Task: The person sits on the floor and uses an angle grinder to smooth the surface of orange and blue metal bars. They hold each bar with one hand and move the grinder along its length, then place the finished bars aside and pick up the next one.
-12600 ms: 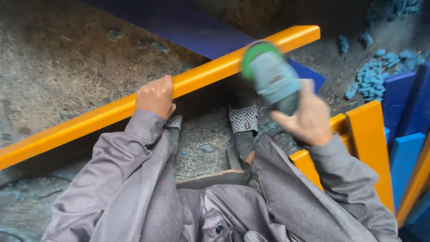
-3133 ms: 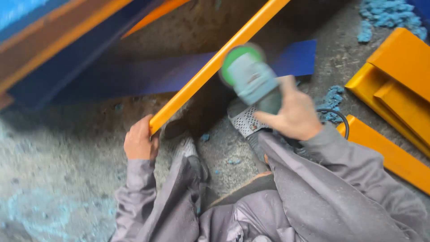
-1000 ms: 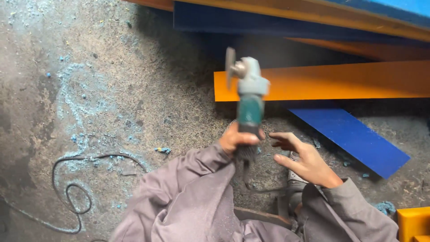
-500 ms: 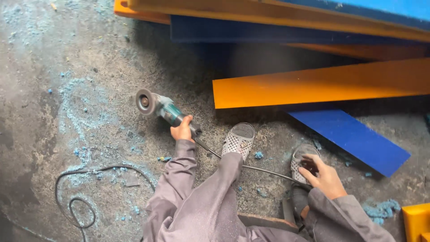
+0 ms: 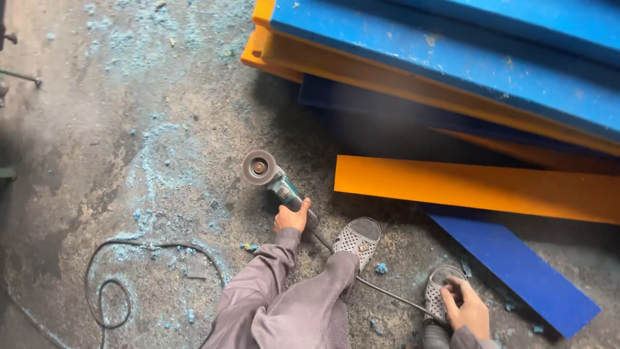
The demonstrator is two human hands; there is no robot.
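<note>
My left hand (image 5: 292, 216) grips the green body of an angle grinder (image 5: 271, 178), which lies low over the concrete floor with its round disc (image 5: 258, 167) pointing away from me. The grinder's cable (image 5: 381, 289) runs back past my left shoe (image 5: 359, 236) toward my right side. My right hand (image 5: 466, 308) rests on my right shoe (image 5: 440, 298), fingers curled on its top. A long orange bar (image 5: 478, 187) lies flat on the floor just right of the grinder.
A flat blue plate (image 5: 516, 271) lies beside my right foot. Stacked blue and orange beams (image 5: 452, 58) fill the upper right. A dark cable loop (image 5: 110, 284) curls on the floor at lower left. Blue paint chips are scattered over the concrete.
The view has tilted and drawn nearer to the floor. My left hand has lowered the grinder toward the floor on my left. My right hand stays at my right shoe.
</note>
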